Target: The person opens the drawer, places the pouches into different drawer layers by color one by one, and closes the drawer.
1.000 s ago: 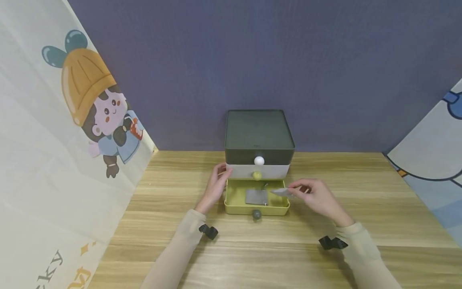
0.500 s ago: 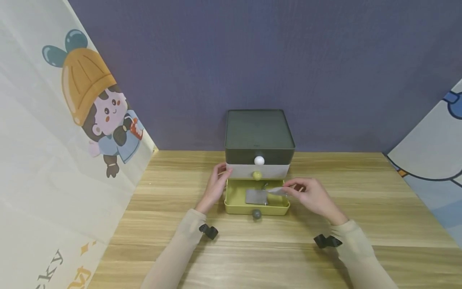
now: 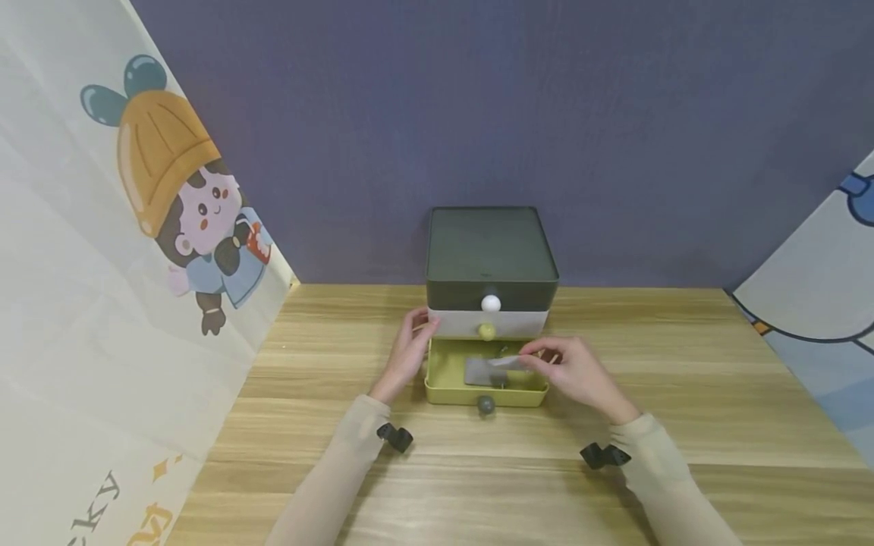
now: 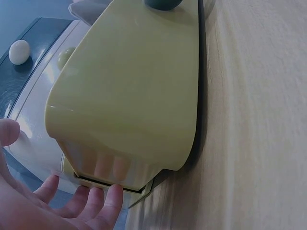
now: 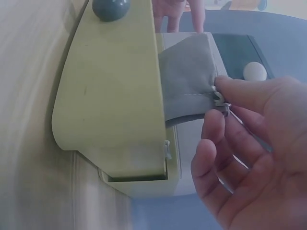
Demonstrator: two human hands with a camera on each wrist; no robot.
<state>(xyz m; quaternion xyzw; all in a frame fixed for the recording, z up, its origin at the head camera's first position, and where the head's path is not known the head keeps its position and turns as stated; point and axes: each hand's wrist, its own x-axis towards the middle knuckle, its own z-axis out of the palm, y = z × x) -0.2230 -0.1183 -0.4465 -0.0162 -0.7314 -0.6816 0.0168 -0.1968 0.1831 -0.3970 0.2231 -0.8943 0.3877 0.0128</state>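
Note:
My right hand pinches a small grey drawstring pouch at its corded end, between thumb and fingers. The pouch hangs over the pulled-out yellow-green drawer, its free end toward the drawer's middle. Inside lies a second grey pouch, partly overlapped by the held one in the head view. My left hand rests against the left side of the drawer box. Its fingertips touch the side near the open bottom drawer, and the thumb lies toward the front of the pale middle drawer.
Each drawer has a round knob: a white knob on top, a yellow-green knob in the middle, a dark grey knob below. The box stands on a wood-grain table before a blue-purple wall.
My right hand has moved left with the pouch, bringing it further over the drawer and across the pouch lying there. My left hand and the drawer box stay put.

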